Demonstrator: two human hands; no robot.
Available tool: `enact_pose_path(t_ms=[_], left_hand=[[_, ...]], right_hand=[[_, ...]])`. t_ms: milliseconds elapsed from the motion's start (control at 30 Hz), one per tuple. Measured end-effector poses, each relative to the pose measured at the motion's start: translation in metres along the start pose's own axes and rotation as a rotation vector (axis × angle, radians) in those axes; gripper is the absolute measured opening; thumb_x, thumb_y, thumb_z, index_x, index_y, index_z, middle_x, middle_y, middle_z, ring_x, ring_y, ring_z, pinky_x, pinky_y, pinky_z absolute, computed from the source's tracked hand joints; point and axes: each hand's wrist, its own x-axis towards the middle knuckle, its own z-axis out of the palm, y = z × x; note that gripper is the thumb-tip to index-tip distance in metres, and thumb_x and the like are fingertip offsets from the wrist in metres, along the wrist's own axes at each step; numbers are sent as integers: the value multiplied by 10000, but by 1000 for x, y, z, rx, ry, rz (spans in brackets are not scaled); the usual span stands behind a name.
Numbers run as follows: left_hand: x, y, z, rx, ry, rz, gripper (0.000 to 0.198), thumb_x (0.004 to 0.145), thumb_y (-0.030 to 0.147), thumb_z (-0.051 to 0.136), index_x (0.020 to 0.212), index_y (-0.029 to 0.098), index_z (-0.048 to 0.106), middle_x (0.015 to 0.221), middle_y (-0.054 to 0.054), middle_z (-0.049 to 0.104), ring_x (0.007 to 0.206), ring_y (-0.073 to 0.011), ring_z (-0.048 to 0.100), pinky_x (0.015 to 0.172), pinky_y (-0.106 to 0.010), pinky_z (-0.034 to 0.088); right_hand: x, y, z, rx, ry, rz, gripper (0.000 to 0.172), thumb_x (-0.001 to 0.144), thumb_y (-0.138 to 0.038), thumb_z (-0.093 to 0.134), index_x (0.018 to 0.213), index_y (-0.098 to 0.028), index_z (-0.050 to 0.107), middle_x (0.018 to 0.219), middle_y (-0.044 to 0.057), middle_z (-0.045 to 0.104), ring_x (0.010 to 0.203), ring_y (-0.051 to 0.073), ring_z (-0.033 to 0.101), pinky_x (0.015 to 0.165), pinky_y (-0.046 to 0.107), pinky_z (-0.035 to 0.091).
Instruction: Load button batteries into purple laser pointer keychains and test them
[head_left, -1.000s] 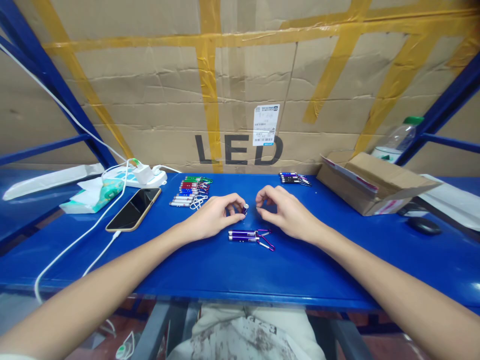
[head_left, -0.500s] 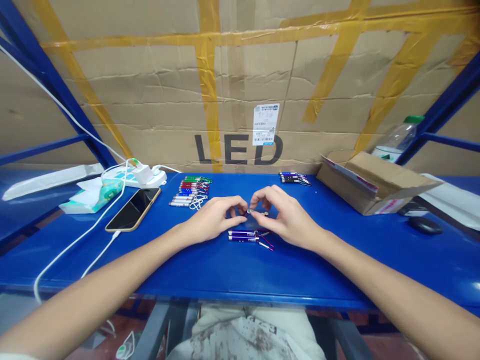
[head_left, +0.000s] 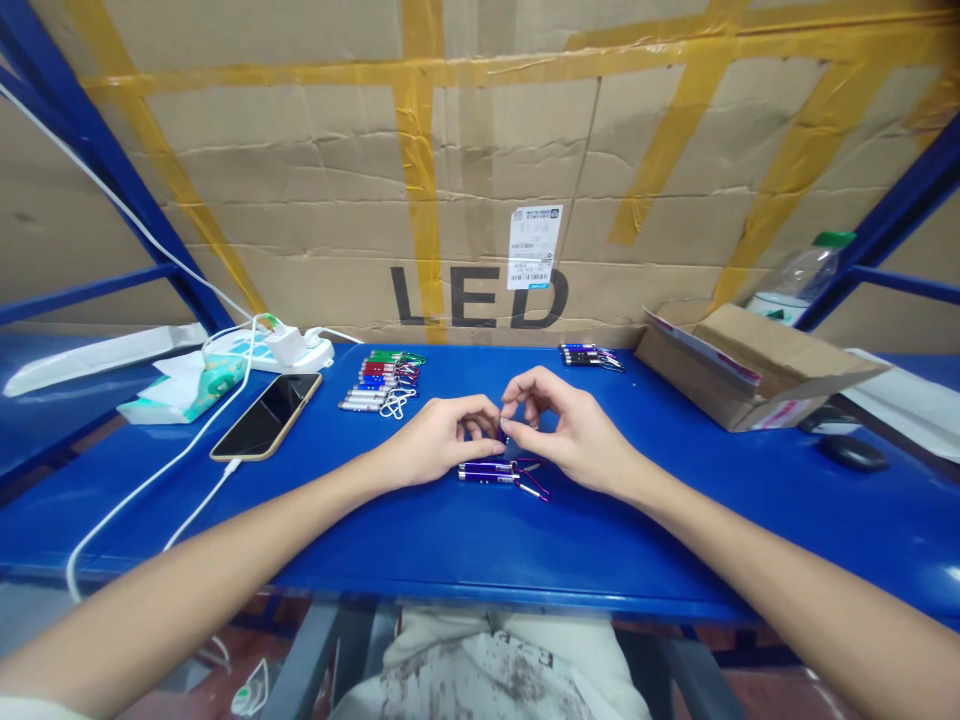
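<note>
My left hand (head_left: pixel 441 440) and my right hand (head_left: pixel 574 430) meet fingertip to fingertip just above the blue table. Thumbs and forefingers of both are pinched around a small dark purple piece (head_left: pixel 503 432), mostly hidden by the fingers. Right below it, close to my left thumb, lie two purple penlights (head_left: pixel 486 472) side by side, their thin straps and small carabiner clip (head_left: pixel 534 490) pointing right. Farther back on the left is a row of green, red, blue and silver penlights (head_left: pixel 377 383) with clips. A few purple and black penlights (head_left: pixel 579 354) lie at the table's rear edge.
A phone (head_left: pixel 266 418) on a white charging cable, a tissue pack (head_left: pixel 187 390) and a power strip (head_left: pixel 262 350) occupy the left. At right stand an open cardboard box (head_left: pixel 750 370), a black mouse (head_left: pixel 852 451) and a plastic bottle (head_left: pixel 795 275). A large carton (head_left: pixel 337 200) walls off the back.
My fingertips have closed together around the purple piece, and the silvery disc between them is now out of sight. My left hand has shifted slightly right. The penlights on the table lie unmoved.
</note>
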Motion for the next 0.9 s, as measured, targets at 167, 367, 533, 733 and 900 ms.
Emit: enact_pose_path(t_ms=[167,367,533,733,900], left_hand=[[0,1,0,13,9,4,213,919,344,794,1021,175,712,880,-5,748,794,-149,665,698,-261,460],[0,0,-1,32,24,10,207,922,341,793,1034,182,723,892,-4,760,792,-149,671,698,-266,462],[0,0,-2,35,28,8,202,921,338,800,1027,184,722,885,-3,761,794,-149,672,713,-268,470],[0,-2,-2,35,23,7,212,919,346,798,1032,184,720,895,-8,763,809,-155,681,723,-268,479],[1,-3,-5,39,51,0,240,911,361,803,1059,188,725,923,-14,769,806,-159,685,732,-272,508]], right_hand=[[0,-1,0,-31,7,-11,183,941,-222,696,1109,-233,625,1026,21,719,802,155,602,739,306,496],[0,-1,0,-70,17,-25,182,972,-280,692,1138,-238,627,1025,41,734,838,178,638,744,320,522],[0,-3,-1,-111,18,-53,177,981,-273,677,1146,-243,621,1017,38,741,862,187,652,763,325,523],[-1,-3,-2,-195,2,-103,174,991,-246,667,1157,-244,616,1035,34,745,852,189,633,781,334,509],[0,-2,-4,-214,3,-116,225,971,-213,675,1185,-246,614,1044,37,747,854,196,632,790,339,516]])
